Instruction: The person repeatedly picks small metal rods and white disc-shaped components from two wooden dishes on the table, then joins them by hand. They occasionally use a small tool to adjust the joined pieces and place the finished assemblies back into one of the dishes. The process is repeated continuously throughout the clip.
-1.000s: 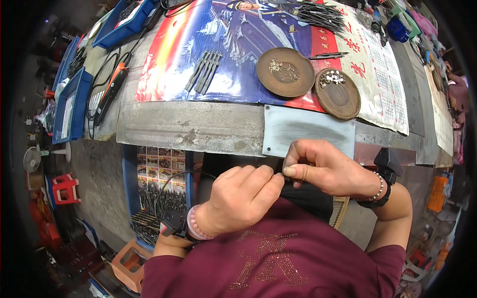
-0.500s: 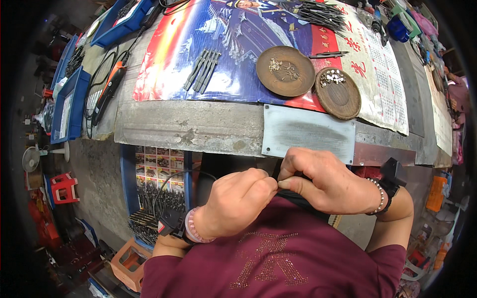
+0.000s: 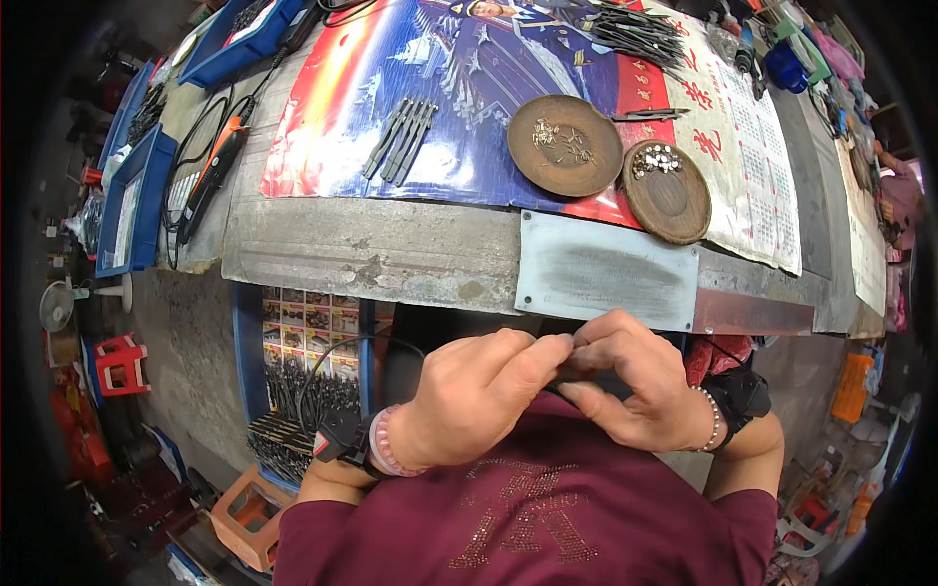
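My left hand (image 3: 484, 396) and my right hand (image 3: 645, 386) meet at the fingertips in front of my chest, just below the bench edge. The left fingers are pinched together; whatever they grip is hidden or too small to name. On the right, the fingers curl against the left fingertips, and the thumb sits a little lower with a dark gap above it. Beyond the hands, a pale metal plate (image 3: 596, 269) lies at the bench's edge. Past it are a round wooden dish (image 3: 557, 181) with small metal pieces and a smaller wooden dish (image 3: 669, 210) with shiny round bits.
Several dark metal parts (image 3: 403, 142) lie in a row on the poster (image 3: 332, 127), tweezers (image 3: 650, 114) beside the dishes. A corded orange-black tool (image 3: 213, 176) and blue bins (image 3: 137, 210) occupy the left. A blue-framed box (image 3: 252, 352) of dark parts stands below the bench.
The right thumb has dropped away from its fingers, opening a gap. My right wrist has shifted left and slightly down, while the left hand has turned a little with its fingertips raised.
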`<state>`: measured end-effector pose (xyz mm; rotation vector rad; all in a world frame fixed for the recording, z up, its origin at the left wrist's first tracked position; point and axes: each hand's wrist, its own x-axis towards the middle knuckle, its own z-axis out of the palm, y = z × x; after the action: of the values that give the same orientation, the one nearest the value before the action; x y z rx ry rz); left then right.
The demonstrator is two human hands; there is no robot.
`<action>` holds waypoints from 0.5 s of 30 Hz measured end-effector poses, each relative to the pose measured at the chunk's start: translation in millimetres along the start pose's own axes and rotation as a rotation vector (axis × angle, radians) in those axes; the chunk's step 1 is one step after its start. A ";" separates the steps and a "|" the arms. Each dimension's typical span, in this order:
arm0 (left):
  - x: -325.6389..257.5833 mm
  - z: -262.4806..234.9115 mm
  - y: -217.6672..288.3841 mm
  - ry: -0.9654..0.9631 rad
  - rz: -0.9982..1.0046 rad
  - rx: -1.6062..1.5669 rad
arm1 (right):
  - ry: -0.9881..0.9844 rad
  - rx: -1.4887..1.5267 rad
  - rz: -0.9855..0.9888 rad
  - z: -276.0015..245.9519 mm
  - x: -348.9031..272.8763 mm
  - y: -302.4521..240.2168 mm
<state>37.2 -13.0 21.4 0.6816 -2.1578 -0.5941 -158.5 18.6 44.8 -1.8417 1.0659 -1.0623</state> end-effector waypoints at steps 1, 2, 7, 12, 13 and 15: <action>-0.1 3.0 0.0 0.014 0.001 0.017 | 0.006 -0.009 -0.001 0.6 -2.1 -0.4; 0.0 5.2 0.1 0.001 -0.008 0.016 | -0.009 -0.010 0.006 -2.2 -3.4 1.5; 3.3 11.6 5.4 -0.021 -0.068 0.017 | 0.033 0.188 0.146 -16.1 -9.3 15.3; 8.3 6.1 10.2 -0.022 -0.198 -0.186 | 0.337 -0.124 0.320 -59.4 -1.3 26.3; 9.3 5.8 10.3 -0.020 -0.220 -0.219 | 0.405 -0.251 0.327 -70.8 4.8 34.9; 10.3 5.3 11.7 -0.017 -0.242 -0.283 | 0.413 -0.452 0.229 -95.5 15.1 54.0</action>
<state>24.1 -9.8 30.9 0.7863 -1.9679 -1.0142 -256.0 -33.7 37.8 -1.8109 1.8400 -1.1573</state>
